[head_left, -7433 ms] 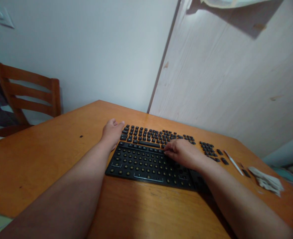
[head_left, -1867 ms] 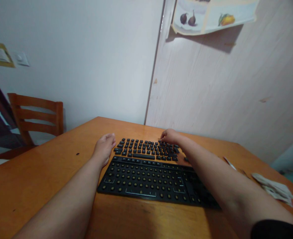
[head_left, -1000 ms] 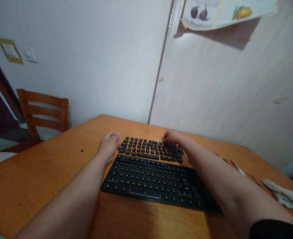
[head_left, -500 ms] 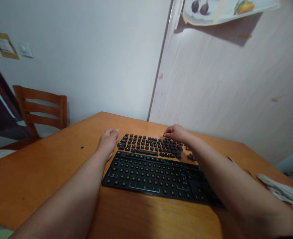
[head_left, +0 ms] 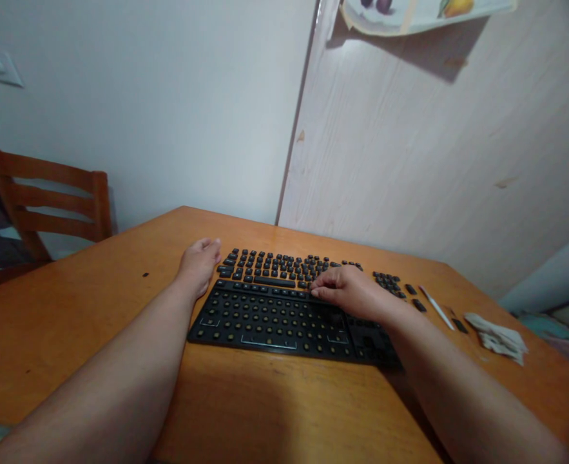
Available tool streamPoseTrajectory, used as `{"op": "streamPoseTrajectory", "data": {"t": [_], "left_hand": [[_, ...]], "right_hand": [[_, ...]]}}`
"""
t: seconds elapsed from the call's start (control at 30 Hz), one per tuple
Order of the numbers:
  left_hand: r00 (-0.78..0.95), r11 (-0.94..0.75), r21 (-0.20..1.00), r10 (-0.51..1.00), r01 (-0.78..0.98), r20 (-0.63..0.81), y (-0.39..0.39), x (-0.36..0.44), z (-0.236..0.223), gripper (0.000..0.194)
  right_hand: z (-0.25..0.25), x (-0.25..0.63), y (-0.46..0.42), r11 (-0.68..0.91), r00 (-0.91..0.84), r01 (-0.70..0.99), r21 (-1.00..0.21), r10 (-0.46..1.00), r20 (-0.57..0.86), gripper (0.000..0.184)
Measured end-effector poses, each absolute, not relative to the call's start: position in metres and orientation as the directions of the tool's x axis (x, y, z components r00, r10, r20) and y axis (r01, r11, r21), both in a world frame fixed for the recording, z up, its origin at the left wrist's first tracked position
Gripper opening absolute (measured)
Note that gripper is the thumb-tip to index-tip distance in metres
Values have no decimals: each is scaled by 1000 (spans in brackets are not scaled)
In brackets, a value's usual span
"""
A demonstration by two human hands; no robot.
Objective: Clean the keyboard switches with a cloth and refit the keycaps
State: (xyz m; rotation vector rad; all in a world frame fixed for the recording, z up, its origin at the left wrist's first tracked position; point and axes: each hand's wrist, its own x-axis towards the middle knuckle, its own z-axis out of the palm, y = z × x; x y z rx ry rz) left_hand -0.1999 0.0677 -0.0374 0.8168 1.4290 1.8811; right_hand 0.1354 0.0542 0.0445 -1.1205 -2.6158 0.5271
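Note:
A black keyboard [head_left: 269, 322] lies flat on the wooden table, its main area bare of caps with small key posts showing. Caps sit along its far row. Loose black keycaps [head_left: 265, 261] are laid out in rows just beyond it. My right hand [head_left: 339, 288] is over the keyboard's far row, thumb and fingers pinched on what seems a small black keycap, mostly hidden by the fingertips. My left hand [head_left: 198, 265] rests on the table left of the loose caps, its fingers loosely bent and nothing visible in them.
More loose keycaps [head_left: 388, 282] lie at the right. Past them are a white pen-like stick [head_left: 436, 308] and a crumpled pale cloth [head_left: 497, 336]. One small black piece [head_left: 145, 275] lies at the left. A wooden chair [head_left: 57, 196] stands beyond the table's left edge.
My right hand has come nearer, from the far loose keycaps to the keyboard's far row, staying pinched. My left hand stays beside the caps. The view has turned slightly right.

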Motion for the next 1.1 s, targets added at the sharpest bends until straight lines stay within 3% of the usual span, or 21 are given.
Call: {"op": "streamPoseTrajectory", "data": {"t": [0.33,0.8,1.1], "left_hand": [[-576,-223,970,808,-98,128,64,-198,-36,22],[-602,-219,967,792,-128,99,64,-197,-35,21],[-600,-216,970,792,-107,111,66,-199,-36,22]], "right_hand": [[31,139,64,657,-661,652,-379,737,140,17],[29,142,65,618,-657,678,-399,752,48,15],[27,141,65,630,-660,697,-342,751,36,14]]}}
